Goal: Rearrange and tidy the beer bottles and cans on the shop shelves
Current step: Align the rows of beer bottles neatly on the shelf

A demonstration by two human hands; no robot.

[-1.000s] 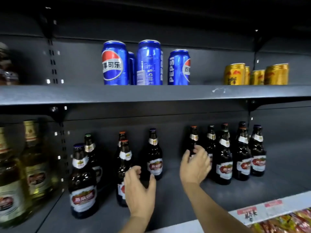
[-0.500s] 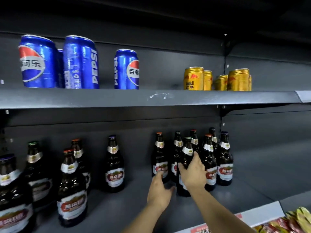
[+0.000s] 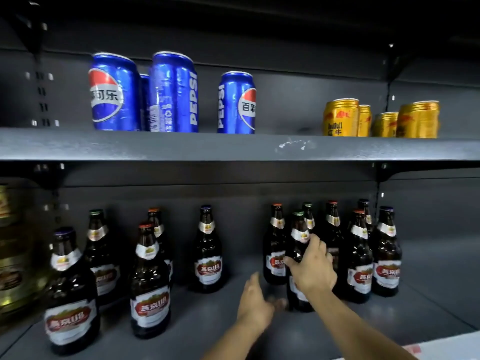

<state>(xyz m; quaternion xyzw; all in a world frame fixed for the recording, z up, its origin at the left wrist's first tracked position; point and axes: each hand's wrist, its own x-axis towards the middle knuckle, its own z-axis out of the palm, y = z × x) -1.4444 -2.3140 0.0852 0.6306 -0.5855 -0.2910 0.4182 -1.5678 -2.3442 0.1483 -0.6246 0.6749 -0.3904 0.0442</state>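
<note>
Dark beer bottles with red-and-white labels stand on the lower grey shelf (image 3: 389, 320). Several are scattered at the left, one stands alone in the middle (image 3: 207, 252), and several are packed together at the right (image 3: 359, 258). My right hand (image 3: 310, 268) is wrapped around the body of the front green-capped bottle (image 3: 299, 229) of that cluster. My left hand (image 3: 255, 301) hovers low beside that bottle's base, fingers apart, holding nothing. Blue Pepsi cans (image 3: 171, 94) and gold Red Bull cans (image 3: 340, 118) sit on the upper shelf (image 3: 233, 146).
Yellowish bottles or jars (image 3: 10, 255) fill the neighbouring bay at far left. A white price strip (image 3: 441, 346) edges the shelf front at bottom right. Bare shelf lies between the lone middle bottle and the right cluster, and to the right of that cluster.
The view has swung back to the left, so more left-hand bottles show. My right hand stays on the green-capped bottle; my left hand has dropped lower and opened beside its base.
</note>
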